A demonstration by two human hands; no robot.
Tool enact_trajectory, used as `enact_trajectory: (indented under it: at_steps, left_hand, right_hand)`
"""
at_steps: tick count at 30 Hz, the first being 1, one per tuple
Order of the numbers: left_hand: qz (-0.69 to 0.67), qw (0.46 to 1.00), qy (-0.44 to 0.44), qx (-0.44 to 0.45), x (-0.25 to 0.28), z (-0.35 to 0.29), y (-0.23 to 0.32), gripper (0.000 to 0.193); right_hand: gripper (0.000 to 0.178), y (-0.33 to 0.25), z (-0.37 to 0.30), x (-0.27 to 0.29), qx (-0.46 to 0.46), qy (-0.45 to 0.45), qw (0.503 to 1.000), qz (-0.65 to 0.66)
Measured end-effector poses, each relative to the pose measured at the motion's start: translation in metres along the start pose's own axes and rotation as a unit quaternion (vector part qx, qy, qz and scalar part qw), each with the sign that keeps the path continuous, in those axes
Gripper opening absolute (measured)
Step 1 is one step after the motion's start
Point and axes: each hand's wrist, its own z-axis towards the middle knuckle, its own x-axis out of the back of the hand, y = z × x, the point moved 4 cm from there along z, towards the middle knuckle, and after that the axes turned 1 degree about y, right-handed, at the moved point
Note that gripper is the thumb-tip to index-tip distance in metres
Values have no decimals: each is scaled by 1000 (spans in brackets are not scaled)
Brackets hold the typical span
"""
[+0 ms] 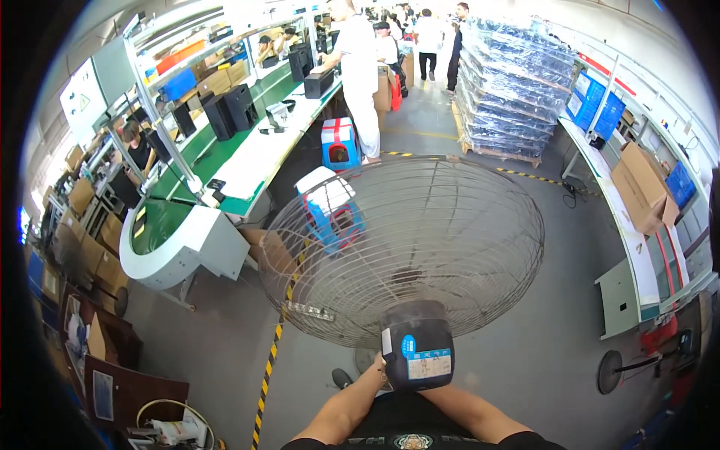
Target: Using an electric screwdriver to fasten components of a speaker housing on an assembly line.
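Note:
A large industrial fan (465, 247) fills the middle, its round wire cage tilted and facing away from me. Its dark motor housing (415, 341), nearest my body, carries a blue and white label (429, 364). My left hand (379, 367) is against the left side of the housing, low down; its fingers are mostly hidden behind it. My right forearm (480, 412) runs in under the housing from the right, and that hand is hidden there. Below the cage, part of a round base (366, 358) shows on the floor, by a dark shoe (342, 378).
Ahead on the left runs a green conveyor line (161, 225) with black speaker boxes (219, 116). Blue and white plastic stools (330, 206) stand beyond the cage. A wrapped pallet stack (510, 90) is farther off. A workbench (622, 217) with a carton (641, 187) lines the right. People work ahead.

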Motion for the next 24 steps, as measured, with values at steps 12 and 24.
enact_trajectory:
  at_steps: [12, 24]
  left_hand:
    - [-31, 998, -7, 63, 19, -2, 2, 43]
    - [-58, 980, 12, 192, 35, -29, -1, 43]
  right_hand:
    - [46, -12, -20, -6, 74, 14, 997, 28]
    - [44, 12, -99, -47, 82, 24, 994, 70]
